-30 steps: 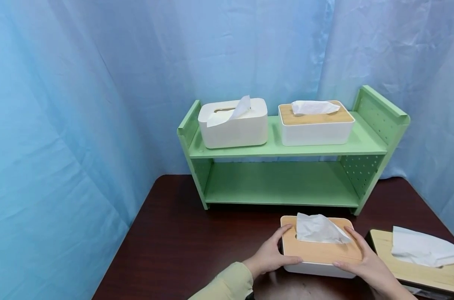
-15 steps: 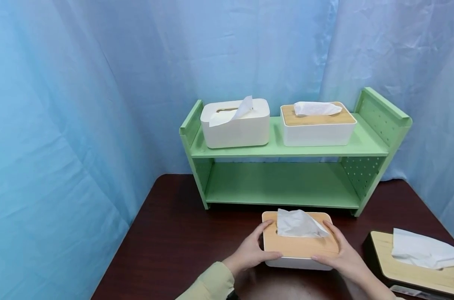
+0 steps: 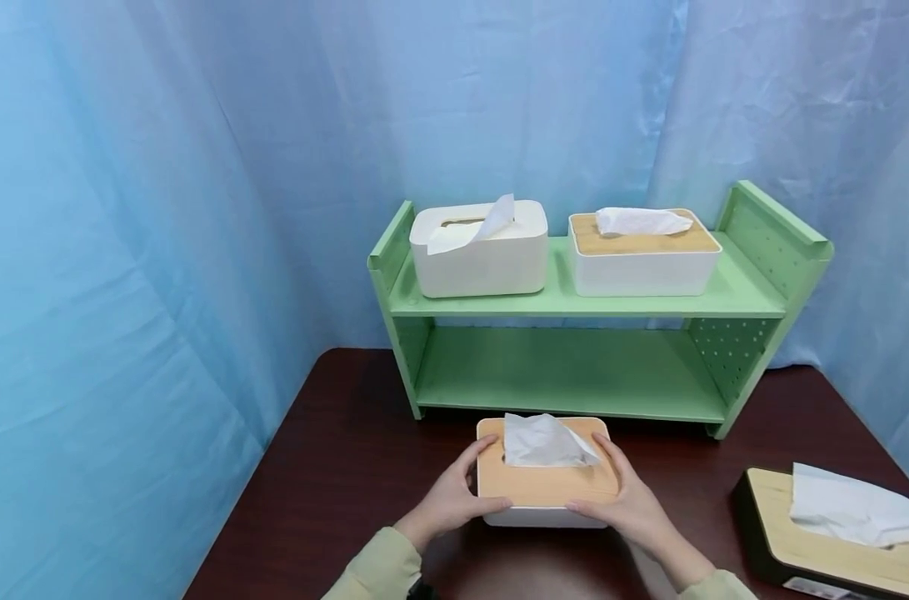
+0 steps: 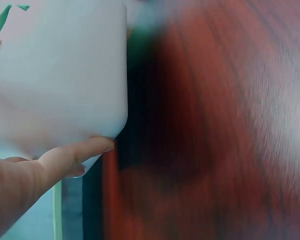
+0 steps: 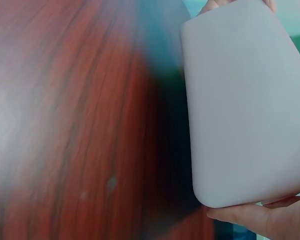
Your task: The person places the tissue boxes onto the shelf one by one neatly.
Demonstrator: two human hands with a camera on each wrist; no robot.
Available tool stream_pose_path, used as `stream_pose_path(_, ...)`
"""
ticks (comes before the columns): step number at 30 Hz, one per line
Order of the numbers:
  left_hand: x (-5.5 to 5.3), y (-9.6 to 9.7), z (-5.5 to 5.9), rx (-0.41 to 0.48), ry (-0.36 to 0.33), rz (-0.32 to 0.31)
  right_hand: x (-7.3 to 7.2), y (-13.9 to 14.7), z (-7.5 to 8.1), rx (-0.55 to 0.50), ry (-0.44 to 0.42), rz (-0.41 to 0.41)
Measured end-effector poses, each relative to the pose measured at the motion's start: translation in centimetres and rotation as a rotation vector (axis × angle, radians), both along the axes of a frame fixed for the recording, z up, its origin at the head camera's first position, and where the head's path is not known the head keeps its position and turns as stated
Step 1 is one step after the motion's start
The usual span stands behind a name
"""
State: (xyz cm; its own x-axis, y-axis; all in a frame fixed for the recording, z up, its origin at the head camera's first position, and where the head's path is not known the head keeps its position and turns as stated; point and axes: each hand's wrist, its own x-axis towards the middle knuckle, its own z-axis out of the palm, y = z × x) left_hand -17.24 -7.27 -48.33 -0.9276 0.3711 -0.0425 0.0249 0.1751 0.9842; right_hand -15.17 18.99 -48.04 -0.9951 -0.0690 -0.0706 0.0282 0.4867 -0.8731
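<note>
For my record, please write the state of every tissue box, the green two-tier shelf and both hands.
White rectangular tissue box with peach wooden lid: closed, tissue out, gripped.
Bare left hand: grips its left end.
Bare right hand: grips its right end.
Plain white rounded tissue box: upright, tissue out.
White tissue box with brown wooden lid: closed, tissue out.
Black tissue box with pale wooden lid: closed, tissue out.
Green two-tier shelf: standing upright.

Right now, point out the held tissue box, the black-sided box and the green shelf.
Held tissue box (image 3: 547,485): head view, tan top.
Black-sided box (image 3: 827,555): head view, pale top.
Green shelf (image 3: 570,367): head view, lower board.
</note>
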Motion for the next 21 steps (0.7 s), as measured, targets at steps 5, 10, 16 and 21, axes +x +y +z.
stream_pose_path(5,-0.5,-2.0,0.8,-0.023,0.027,-0.007,-0.8,-1.7,0.6,-0.011,0.045,0.001)
stream_pose_path(10,-1.4,-3.5,1.9,-0.014,0.034,-0.035,-2.1,-2.8,1.4,-0.005,0.091,0.038)
stream_pose_path(16,-2.4,-4.7,2.6,-0.006,0.04,-0.047,-3.5,-3.3,2.0,0.033,0.104,0.107)
stream_pose_path(21,-3.2,-5.3,2.7,-0.044,0.053,-0.064,-4.4,-3.6,2.2,0.022,0.099,0.116)
